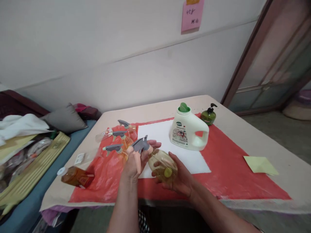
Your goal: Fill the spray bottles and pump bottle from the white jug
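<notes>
My left hand [136, 161] grips a grey and pink trigger spray head [141, 146] at the neck of a clear yellowish spray bottle [162, 164]. My right hand [178, 178] cradles that bottle's body from below, over the front edge of a red sheet [230, 168]. Both hands meet above the near side of the table [243, 129]. Several more spray bottles with grey triggers [120, 136] lie just left of my left hand on a red plastic bag [104, 171].
A white detergent jug with a green cap [188, 131] stands on a white sheet [157, 132]. Behind it stands a green pump bottle [208, 116]. An amber bottle [75, 176] lies at the table's left edge, a yellow note [260, 164] at right. A cluttered bed [29, 152] lies left.
</notes>
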The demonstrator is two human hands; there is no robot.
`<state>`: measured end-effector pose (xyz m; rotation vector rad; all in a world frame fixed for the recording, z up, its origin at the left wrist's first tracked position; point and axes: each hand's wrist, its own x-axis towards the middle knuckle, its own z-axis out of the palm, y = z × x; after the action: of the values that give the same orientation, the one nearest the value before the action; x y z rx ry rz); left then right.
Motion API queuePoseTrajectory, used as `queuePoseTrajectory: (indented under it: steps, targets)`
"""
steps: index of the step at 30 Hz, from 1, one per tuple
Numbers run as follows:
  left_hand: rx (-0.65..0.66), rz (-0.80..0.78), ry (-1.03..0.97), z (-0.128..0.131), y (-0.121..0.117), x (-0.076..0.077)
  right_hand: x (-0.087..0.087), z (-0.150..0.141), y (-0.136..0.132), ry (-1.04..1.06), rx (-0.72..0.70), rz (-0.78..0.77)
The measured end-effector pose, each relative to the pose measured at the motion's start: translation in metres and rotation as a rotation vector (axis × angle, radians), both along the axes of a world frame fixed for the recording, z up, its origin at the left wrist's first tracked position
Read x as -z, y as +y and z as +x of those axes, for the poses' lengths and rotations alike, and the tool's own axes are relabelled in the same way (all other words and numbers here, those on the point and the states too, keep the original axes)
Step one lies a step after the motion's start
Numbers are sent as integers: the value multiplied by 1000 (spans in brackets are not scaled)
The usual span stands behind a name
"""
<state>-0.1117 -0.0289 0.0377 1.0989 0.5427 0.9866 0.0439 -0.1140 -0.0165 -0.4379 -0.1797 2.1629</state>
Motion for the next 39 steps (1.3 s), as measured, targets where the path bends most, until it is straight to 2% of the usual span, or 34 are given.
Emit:
queuePoseTrajectory:
  steps: [2,4,6,9,11,12,13,16,17,18,19,23,24,29,33,37,39]
  targets:
    - [-25,62,-76,12,-6,0,0,-6,0,0,16,-21]
    - [-94,84,-134,19,-8,0,0,-12,0,-35,107,-22]
    - [-168,56,-162,24,-6,1,0,-17,1,-139,278,14]
    - [-260,-25,-179,27,-1,5,0,-21,3,-454,629,133]
    - [-294,-77,-198,28,2,7,0,-21,5,-609,780,192]
    - [-300,-97,-211,28,3,8,-1,-20,5,-605,775,188]
    - [-300,-114,-225,27,4,8,-2,-17,5,-548,705,166]
    - [-297,-132,-237,22,8,8,-5,-9,3,-288,316,75]
    - [-300,-132,-231,20,9,7,-5,-6,2,-247,207,62]
    - [-301,-136,-220,18,11,7,-6,-5,0,-236,157,69]
    - [-302,-146,-207,16,12,7,-6,-4,-1,-251,171,88]
    - [-326,-198,-171,10,16,9,-7,-10,-3,-415,495,247]
    - [-339,-202,-171,10,16,10,-7,-12,-3,-422,522,266]
    - [-380,-150,-181,6,21,11,-9,-8,-2,-376,432,215]
    - [-581,19,-186,-17,33,5,-5,10,4,-538,455,47]
    - [-834,92,-155,-47,44,-2,-3,28,9,-627,576,-81]
    - [-909,114,40,-51,48,1,-4,32,10,-594,628,-55]
